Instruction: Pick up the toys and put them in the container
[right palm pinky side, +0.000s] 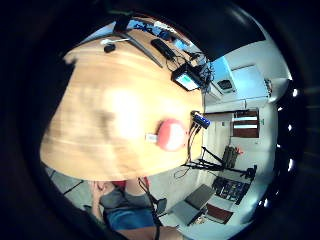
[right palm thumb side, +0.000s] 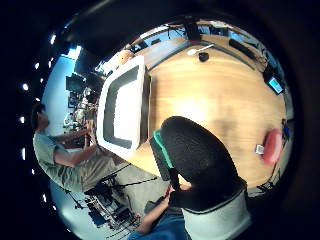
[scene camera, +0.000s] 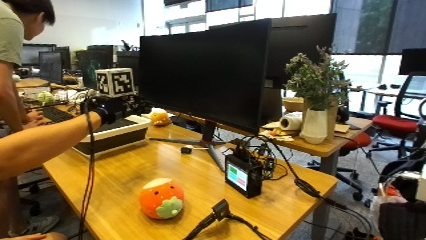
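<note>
An orange round plush toy (scene camera: 161, 198) with a green patch sits on the wooden table (scene camera: 133, 170) near its front edge; it also shows as a pink-red ball (right palm pinky side: 171, 135) (right palm thumb side: 272, 146) with a white tag. The container (scene camera: 113, 134) (right palm thumb side: 122, 107), white with a dark inside, stands at the table's left end. My gloved right hand (scene camera: 105, 111) hovers above the container's near side, well away from the orange toy. A black rounded thing (right palm thumb side: 197, 160) with a teal edge and white base sits close to the palm; whether it is held is unclear. A small yellow toy (scene camera: 158, 117) lies behind the container.
A large monitor (scene camera: 213, 70) on a stand rises at the table's middle. A small screen box (scene camera: 241, 176) with cables sits right of the orange toy. A potted plant (scene camera: 314, 100) stands on the neighbouring desk. Another person (scene camera: 10, 60) stands at the left.
</note>
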